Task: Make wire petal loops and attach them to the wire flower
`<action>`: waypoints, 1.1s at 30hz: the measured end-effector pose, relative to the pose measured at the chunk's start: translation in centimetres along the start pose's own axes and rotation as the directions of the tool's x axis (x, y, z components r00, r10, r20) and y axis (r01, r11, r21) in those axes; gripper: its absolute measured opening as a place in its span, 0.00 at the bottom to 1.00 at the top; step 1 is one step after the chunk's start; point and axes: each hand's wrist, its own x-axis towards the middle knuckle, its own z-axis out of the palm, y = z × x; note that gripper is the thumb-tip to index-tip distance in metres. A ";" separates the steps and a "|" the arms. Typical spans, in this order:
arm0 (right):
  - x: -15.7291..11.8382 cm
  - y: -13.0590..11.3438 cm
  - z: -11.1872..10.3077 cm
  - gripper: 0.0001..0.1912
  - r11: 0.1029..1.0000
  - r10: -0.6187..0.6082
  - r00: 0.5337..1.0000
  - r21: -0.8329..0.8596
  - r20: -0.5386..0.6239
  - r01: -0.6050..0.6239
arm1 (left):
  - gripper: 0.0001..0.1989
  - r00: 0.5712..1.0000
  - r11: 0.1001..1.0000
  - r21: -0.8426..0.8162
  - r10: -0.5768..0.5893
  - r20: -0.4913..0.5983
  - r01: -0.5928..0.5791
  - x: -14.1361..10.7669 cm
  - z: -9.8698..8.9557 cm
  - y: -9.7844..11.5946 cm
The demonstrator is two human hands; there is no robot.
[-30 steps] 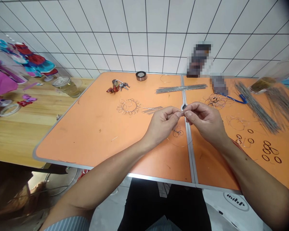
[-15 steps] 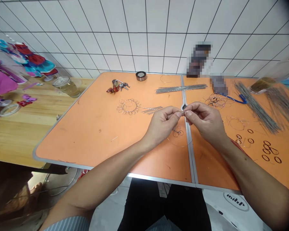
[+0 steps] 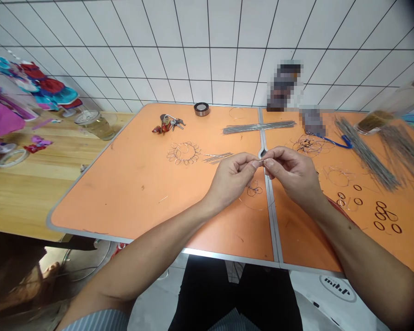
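Observation:
Fingertip to fingertip, my left hand (image 3: pixel 232 177) and my right hand (image 3: pixel 293 170) pinch a thin wire (image 3: pixel 261 160) above the table's metal seam. Only a short bit of the wire shows between them; the rest is hidden by the fingers. Just below my left hand lies a small tangle of wire loops (image 3: pixel 254 188). To its left are a flower-shaped ring of wire loops (image 3: pixel 184 153) and several short straight wires (image 3: pixel 218 157). Behind the hands a bundle of straight wires (image 3: pixel 258 127) lies across the seam.
The orange table (image 3: pixel 124 193) stands against a tiled wall. A roll of tape (image 3: pixel 202 109) and keys (image 3: pixel 172 122) lie at the back. On the right are dark rings (image 3: pixel 379 216), a copper-coloured wire tangle (image 3: pixel 307 145) and a bundle of grey wires (image 3: pixel 369 154). A lidded jar (image 3: pixel 94 124) stands left.

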 end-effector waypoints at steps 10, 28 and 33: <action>-0.3 0.7 0.2 0.06 0.976 -0.146 0.989 -0.164 -0.025 0.140 | 0.14 1.000 1.000 0.002 -0.031 -0.004 0.031 0.0 0.0 0.0; -0.4 1.3 0.5 0.04 0.895 -0.316 0.948 -0.343 -0.032 0.287 | 0.15 0.952 0.923 -0.265 -0.303 -0.052 0.280 -0.1 0.0 0.5; -0.3 1.1 0.6 0.05 0.749 -0.519 0.855 -0.474 0.015 0.463 | 0.15 0.939 0.904 -0.297 -0.339 -0.060 0.308 0.0 0.0 0.6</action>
